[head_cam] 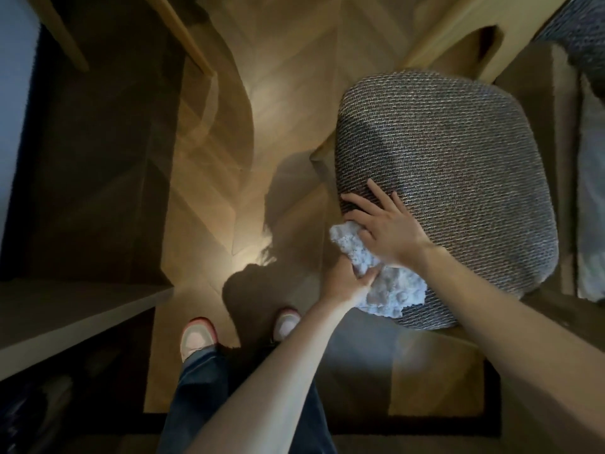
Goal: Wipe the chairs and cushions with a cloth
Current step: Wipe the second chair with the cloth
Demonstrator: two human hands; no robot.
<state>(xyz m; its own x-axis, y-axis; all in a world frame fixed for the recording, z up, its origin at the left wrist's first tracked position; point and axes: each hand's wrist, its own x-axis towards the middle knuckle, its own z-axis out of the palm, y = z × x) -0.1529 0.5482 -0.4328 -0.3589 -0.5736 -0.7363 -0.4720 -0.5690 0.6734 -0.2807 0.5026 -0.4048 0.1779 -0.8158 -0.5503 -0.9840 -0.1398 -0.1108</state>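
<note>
Flanking cushion [442,158] and cloth [393,291]: shelf [82,309] left, second chair [586,34] right.

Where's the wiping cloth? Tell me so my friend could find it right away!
Look for the big grey woven seat cushion on the right. At its edge nearest the person's shoes, the left hand grips a crumpled cloth while the right hand lies spread over it. It is fluffy, bumpy and white, unlike the dark criss-cross fabric around it.

Part of cloth [389,291] under right hand [389,229], left hand [347,283] fingers behind it, second cushion [586,37] cut by edge
</note>
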